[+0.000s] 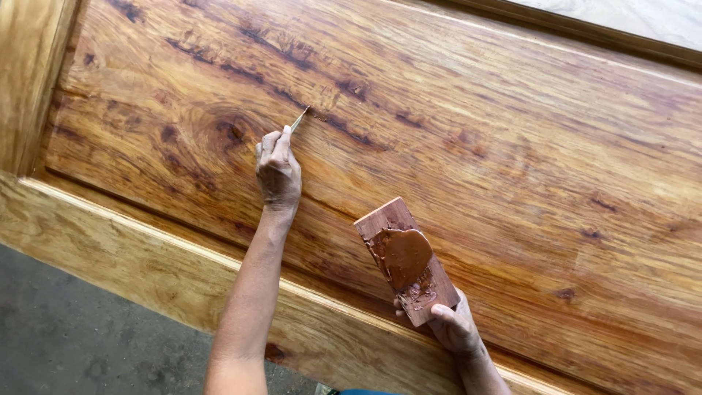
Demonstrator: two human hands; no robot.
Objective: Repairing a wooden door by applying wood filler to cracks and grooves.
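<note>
Two hands (278,172) over knotty wood panel (475,146)

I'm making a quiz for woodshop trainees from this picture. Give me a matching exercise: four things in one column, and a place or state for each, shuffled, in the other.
Things:
1. left hand
2. right hand
3. reddish-brown putty
4. dark knot

Places or states:
A. heaped on the small board
B. in the wood panel's grain, left of the tool tip
C. grips the small board from below
D. holds a thin tool against the panel

Pairs: 1-D, 2-C, 3-A, 4-B
</note>
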